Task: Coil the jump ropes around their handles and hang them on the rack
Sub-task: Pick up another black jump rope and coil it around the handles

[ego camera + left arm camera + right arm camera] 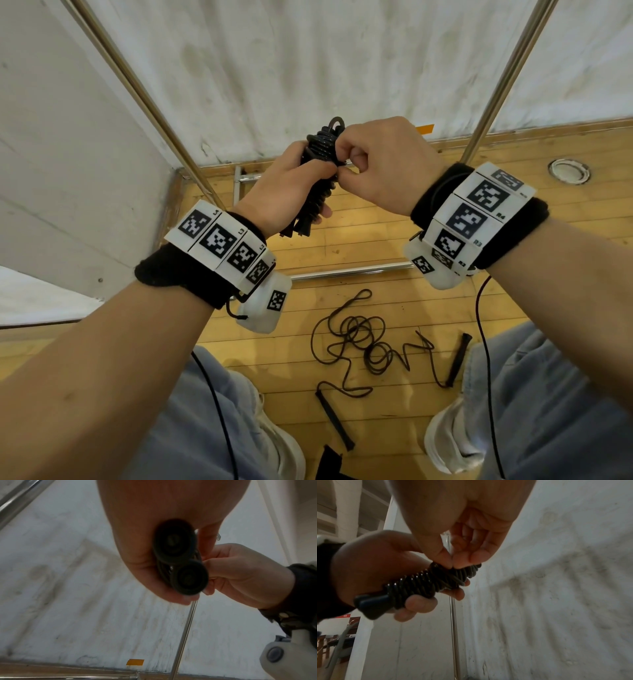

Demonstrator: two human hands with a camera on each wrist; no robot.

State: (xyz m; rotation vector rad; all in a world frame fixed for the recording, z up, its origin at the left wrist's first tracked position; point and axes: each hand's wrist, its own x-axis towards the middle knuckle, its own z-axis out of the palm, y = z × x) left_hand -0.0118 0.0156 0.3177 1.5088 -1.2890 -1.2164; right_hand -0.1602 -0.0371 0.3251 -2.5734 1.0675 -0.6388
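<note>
My left hand (291, 186) grips a black jump rope bundle (318, 178), its cord coiled tightly around the two handles held side by side. A small loop of cord (336, 122) sticks up at the bundle's top. My right hand (370, 164) pinches the cord at the upper coils with thumb and forefinger. In the right wrist view the coiled bundle (426, 582) lies across the left palm, and the right fingertips (453, 563) press on its top wraps. The left wrist view shows the two round handle ends (180, 561). A second black jump rope (363, 346) lies uncoiled on the floor.
Two slanted metal rack poles (147, 99) (503, 85) rise on either side, with base bars (346, 270) on the wooden floor. A white wall stands behind. My shoes (452, 442) and jeans flank the loose rope. A round floor fitting (568, 170) sits far right.
</note>
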